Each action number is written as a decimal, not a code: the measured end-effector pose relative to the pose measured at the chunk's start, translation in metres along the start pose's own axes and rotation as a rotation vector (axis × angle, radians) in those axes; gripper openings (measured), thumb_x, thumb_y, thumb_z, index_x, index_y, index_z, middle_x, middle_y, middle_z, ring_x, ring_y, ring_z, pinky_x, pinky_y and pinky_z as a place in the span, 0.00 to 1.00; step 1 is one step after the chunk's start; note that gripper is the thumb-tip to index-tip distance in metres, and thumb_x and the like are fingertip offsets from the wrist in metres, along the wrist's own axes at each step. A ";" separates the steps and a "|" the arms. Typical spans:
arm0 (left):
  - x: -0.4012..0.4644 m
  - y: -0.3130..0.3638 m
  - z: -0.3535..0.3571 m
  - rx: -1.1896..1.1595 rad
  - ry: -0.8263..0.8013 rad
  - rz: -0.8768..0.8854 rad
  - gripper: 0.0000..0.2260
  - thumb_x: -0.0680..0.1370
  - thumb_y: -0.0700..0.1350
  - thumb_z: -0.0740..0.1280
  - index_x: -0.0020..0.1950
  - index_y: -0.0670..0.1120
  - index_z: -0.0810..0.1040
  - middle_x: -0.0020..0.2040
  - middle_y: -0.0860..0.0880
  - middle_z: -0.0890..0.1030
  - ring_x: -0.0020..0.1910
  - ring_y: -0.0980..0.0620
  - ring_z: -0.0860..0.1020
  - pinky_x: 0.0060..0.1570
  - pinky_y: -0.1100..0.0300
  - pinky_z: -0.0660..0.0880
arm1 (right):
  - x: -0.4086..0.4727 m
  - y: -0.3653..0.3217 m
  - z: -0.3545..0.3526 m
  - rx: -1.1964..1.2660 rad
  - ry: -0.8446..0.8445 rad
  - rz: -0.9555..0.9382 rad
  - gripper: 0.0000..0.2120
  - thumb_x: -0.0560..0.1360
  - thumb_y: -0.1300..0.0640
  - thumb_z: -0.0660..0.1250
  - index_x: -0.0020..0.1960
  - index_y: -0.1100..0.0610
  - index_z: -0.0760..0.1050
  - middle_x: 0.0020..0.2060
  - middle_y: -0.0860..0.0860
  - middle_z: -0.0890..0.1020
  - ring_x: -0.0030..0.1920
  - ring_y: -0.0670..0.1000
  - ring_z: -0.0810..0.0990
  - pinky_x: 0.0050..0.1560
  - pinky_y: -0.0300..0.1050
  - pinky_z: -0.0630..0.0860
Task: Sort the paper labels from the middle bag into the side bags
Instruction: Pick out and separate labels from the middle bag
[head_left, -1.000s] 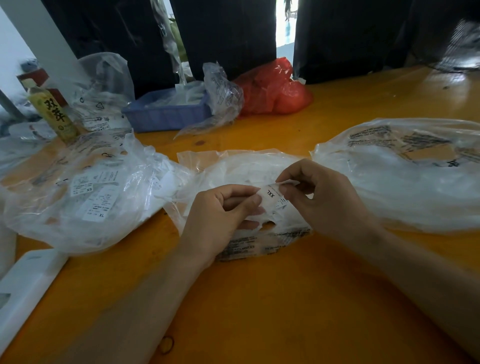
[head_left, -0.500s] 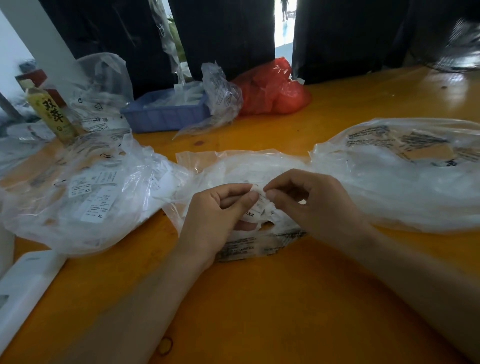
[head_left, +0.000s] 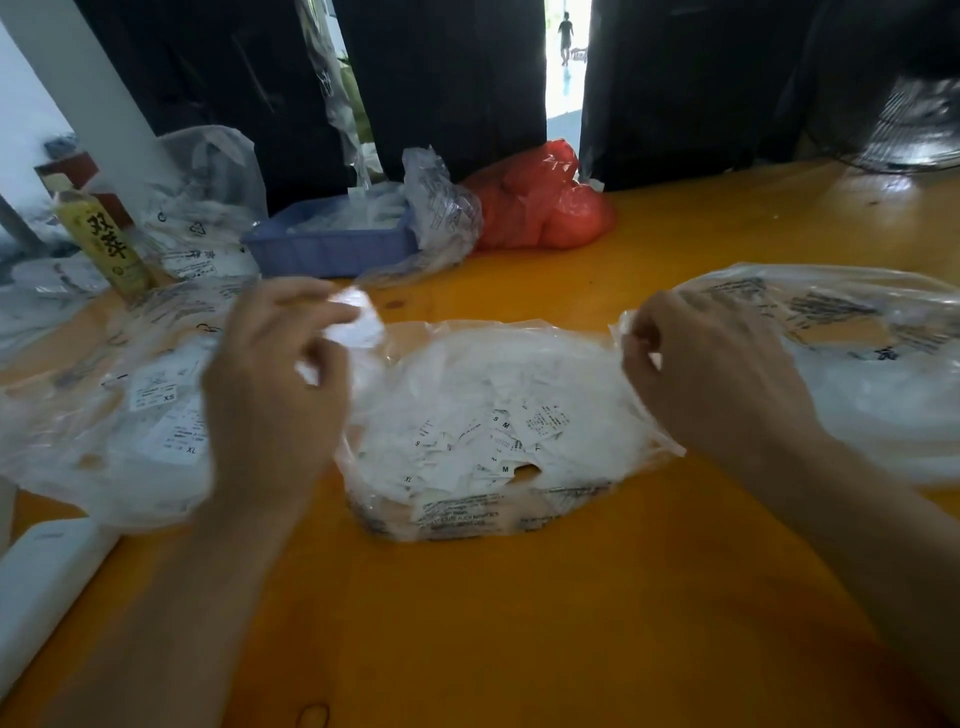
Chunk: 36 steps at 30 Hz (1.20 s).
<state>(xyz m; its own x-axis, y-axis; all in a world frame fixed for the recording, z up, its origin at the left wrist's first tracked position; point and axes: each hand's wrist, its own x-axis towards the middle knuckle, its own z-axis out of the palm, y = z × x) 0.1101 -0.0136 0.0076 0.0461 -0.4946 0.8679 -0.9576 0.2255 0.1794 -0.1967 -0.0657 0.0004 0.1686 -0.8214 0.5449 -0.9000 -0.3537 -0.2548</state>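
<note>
The left hand (head_left: 270, 395) is raised over the inner edge of the left bag (head_left: 104, 415), blurred, with its fingers curled; a white paper label (head_left: 358, 319) is seen at its fingertips, apparently pinched between thumb and forefinger, though the blur leaves the exact grip unclear. The right hand (head_left: 717, 374) is held at the near corner of the right bag (head_left: 857, 374), its fingers curled inward; whether plastic or a label is pinched there cannot be told.

Between the two hands the middle bag (head_left: 498, 431) is laid flat on the orange table (head_left: 519, 623), clear plastic with black print along its near edge. A heap of small white labels (head_left: 488, 441) is held inside it, and size marks such as S, M and XL can be read on several. The left bag touches the middle bag's left side and larger white slips marked XS and XL are seen through its plastic. The right bag lies just beside the middle bag on the other side, with printed text across its top and pale contents within.

Farther back, a blue tray (head_left: 327, 249) filled with white material is set near the table's far edge, a crumpled clear bag (head_left: 441, 213) rests against its right end, and a red bag (head_left: 540, 202) lies beside that. A yellow bottle (head_left: 106, 244) with dark characters stands at the far left
</note>
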 end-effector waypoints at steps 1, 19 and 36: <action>0.006 -0.025 -0.007 0.099 0.072 -0.060 0.12 0.80 0.37 0.62 0.54 0.44 0.85 0.56 0.44 0.83 0.51 0.61 0.72 0.50 0.73 0.72 | 0.007 0.013 -0.006 -0.172 -0.054 0.051 0.05 0.77 0.63 0.63 0.44 0.57 0.76 0.36 0.51 0.78 0.36 0.52 0.73 0.40 0.46 0.69; 0.008 -0.092 -0.014 0.506 -0.561 -0.674 0.21 0.88 0.47 0.50 0.79 0.44 0.69 0.76 0.36 0.73 0.74 0.32 0.69 0.76 0.42 0.61 | 0.013 0.043 -0.003 -0.326 -0.157 0.149 0.07 0.79 0.64 0.64 0.45 0.56 0.79 0.40 0.54 0.80 0.39 0.59 0.78 0.36 0.49 0.76; -0.029 0.059 0.024 -0.488 -0.526 -0.307 0.23 0.80 0.66 0.64 0.71 0.58 0.74 0.60 0.63 0.78 0.53 0.64 0.79 0.45 0.69 0.79 | -0.016 -0.024 0.020 0.971 -0.135 0.083 0.09 0.76 0.60 0.74 0.53 0.49 0.82 0.41 0.45 0.86 0.41 0.46 0.85 0.47 0.42 0.83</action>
<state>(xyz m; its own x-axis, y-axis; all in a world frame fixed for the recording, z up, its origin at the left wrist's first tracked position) 0.0454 -0.0060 -0.0175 0.0309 -0.9001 0.4346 -0.6845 0.2978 0.6654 -0.1695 -0.0532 -0.0183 0.2190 -0.8830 0.4151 -0.1996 -0.4570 -0.8668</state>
